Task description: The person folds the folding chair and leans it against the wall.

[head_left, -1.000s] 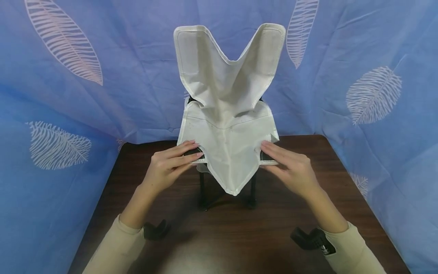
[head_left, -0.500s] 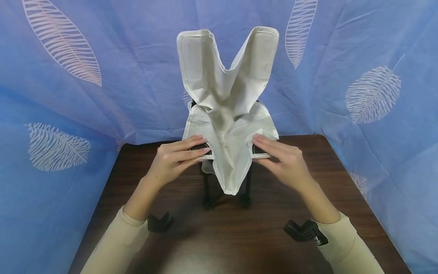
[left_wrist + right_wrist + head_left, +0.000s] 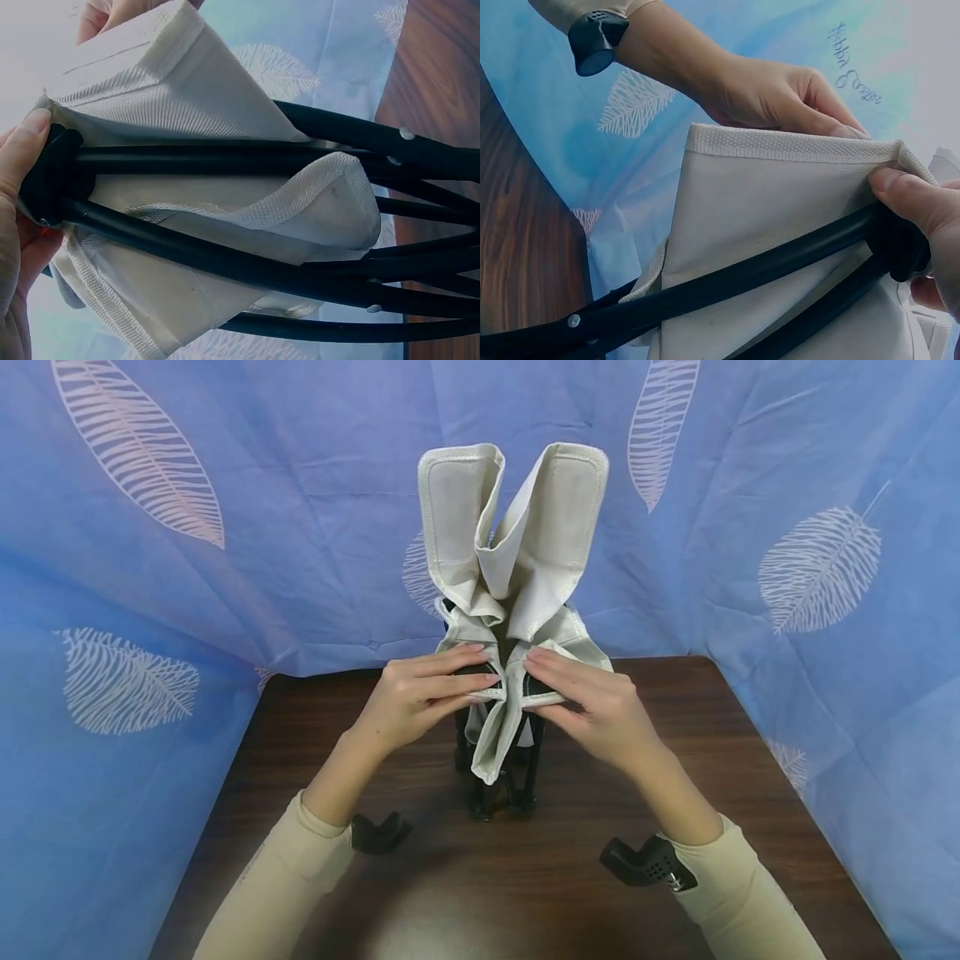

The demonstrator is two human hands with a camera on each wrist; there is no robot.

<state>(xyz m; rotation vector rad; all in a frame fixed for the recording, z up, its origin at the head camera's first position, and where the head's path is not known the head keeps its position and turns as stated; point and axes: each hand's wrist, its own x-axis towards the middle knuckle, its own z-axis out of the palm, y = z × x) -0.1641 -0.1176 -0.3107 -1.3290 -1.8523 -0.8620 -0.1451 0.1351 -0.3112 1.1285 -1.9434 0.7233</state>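
Note:
A small folding camp chair with an off-white fabric seat [image 3: 573,514] and a black tube frame [image 3: 531,764] stands upright on the table, partly folded. My left hand [image 3: 420,693] grips its near left corner; my right hand [image 3: 600,702] grips the near right corner. In the left wrist view, my thumb presses a black joint [image 3: 56,172] where two tubes [image 3: 225,159] meet. The right wrist view has my fingers around the matching joint [image 3: 896,244] under the fabric edge. Between both hands the seat is creased into a deep fold, and its front flap hangs down.
Beneath the chair is a dark wood-grain table [image 3: 465,893]. Blue curtains [image 3: 315,510] with white leaf prints enclose the back and sides. A black device [image 3: 648,864] sits at the right wrist, another [image 3: 381,833] at the left.
Both hands have moved toward each other, still holding the corners. The chair has narrowed, its back panels have drawn closer and dropped slightly, and its legs stand nearer together.

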